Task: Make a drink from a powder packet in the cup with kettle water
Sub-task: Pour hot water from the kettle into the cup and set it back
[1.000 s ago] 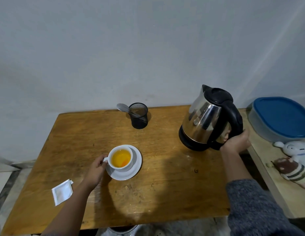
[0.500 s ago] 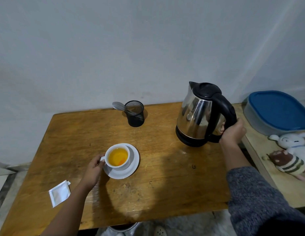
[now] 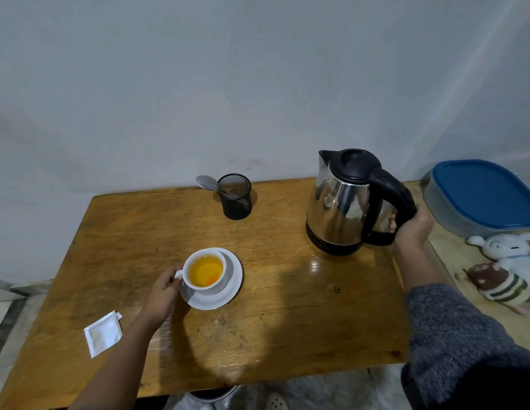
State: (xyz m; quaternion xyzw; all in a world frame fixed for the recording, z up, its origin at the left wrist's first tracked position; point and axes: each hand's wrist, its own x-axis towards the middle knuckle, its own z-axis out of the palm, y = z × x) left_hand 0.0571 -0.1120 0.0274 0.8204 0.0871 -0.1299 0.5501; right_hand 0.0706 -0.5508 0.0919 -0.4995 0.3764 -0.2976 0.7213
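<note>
At the back centre of the frame, on the wooden worktop (image 3: pixel 287 315), a black mesh holder (image 3: pixel 236 196) keeps a metal spoon (image 3: pixel 210 183) whose long axis leans toward the upper left. Probably stirring is next, so this matters: the spoon lies straight beyond the left hand (image 3: pixel 163 291), which is closed on the handle of the white cup (image 3: pixel 205 272) of orange drink on its white saucer (image 3: pixel 228 287). The right hand (image 3: pixel 413 229) is wrapped around the black handle of the steel kettle (image 3: pixel 342 202) at centre right. I judge the left hand slightly nearer. A torn white packet (image 3: pixel 103 332) lies lower left.
</note>
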